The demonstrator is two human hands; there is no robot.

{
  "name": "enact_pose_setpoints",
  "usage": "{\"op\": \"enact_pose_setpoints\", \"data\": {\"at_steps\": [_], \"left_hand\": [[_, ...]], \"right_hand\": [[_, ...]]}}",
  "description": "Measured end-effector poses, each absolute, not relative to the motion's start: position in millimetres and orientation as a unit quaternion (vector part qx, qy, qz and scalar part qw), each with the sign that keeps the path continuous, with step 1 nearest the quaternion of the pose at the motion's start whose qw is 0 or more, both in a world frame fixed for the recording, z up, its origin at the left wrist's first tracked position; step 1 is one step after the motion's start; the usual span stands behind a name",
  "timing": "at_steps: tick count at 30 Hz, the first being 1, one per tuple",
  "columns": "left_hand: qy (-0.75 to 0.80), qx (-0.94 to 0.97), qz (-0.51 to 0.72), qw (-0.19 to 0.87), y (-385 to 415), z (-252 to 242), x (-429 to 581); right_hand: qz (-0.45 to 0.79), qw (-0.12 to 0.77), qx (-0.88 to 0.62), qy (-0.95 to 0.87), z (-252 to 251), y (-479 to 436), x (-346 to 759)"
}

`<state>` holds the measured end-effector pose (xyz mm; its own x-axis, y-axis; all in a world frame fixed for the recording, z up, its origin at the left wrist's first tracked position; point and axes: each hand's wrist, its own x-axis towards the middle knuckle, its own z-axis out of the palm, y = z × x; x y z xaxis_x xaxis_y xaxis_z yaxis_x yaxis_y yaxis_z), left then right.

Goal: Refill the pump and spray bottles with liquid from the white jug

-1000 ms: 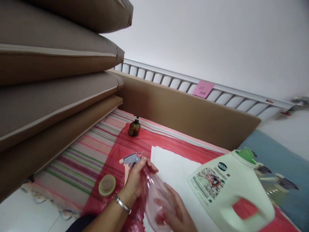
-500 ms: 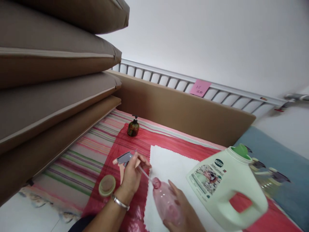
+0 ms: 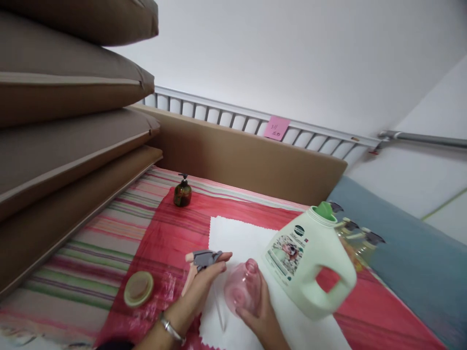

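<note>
My left hand (image 3: 206,282) is closed around a grey and peach trigger spray head (image 3: 205,258). Its thin clear dip tube (image 3: 219,311) hangs down beside the bottle, outside it. In my right hand (image 3: 260,313) is a translucent pink spray bottle (image 3: 239,289), gripped from the right side, its uncapped neck upward. Both hands are over a white sheet with a zigzag edge (image 3: 228,233). Close to the right of my right hand stands a pale green jug (image 3: 310,262) with a label, a large handle and a green piece in its mouth.
A round pale green lid (image 3: 138,288) lies on the red sheet (image 3: 156,243). Further back is a dark pump bottle (image 3: 182,192). Several spray bottles (image 3: 361,248) stand behind the jug. Stacked brown cushions (image 3: 73,136) rise on the left; a brown board (image 3: 237,160) leans at the back.
The dip tube has moved from the bottle's mouth and now hangs left of the bottle. The pink bottle has been tipped more upright. My view has swung right.
</note>
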<state>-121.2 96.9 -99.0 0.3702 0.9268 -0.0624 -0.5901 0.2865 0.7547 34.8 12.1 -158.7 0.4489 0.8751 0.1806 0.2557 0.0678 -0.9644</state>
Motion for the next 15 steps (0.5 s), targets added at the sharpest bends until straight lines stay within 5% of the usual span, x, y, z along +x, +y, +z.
{"op": "enact_pose_setpoints", "data": {"at_steps": [15], "left_hand": [[0.220,0.363,0.395,0.815,98.7,-80.0,-131.8]], "right_hand": [[0.336,0.561,-0.613,-0.443,-176.4,6.0,42.3]]}}
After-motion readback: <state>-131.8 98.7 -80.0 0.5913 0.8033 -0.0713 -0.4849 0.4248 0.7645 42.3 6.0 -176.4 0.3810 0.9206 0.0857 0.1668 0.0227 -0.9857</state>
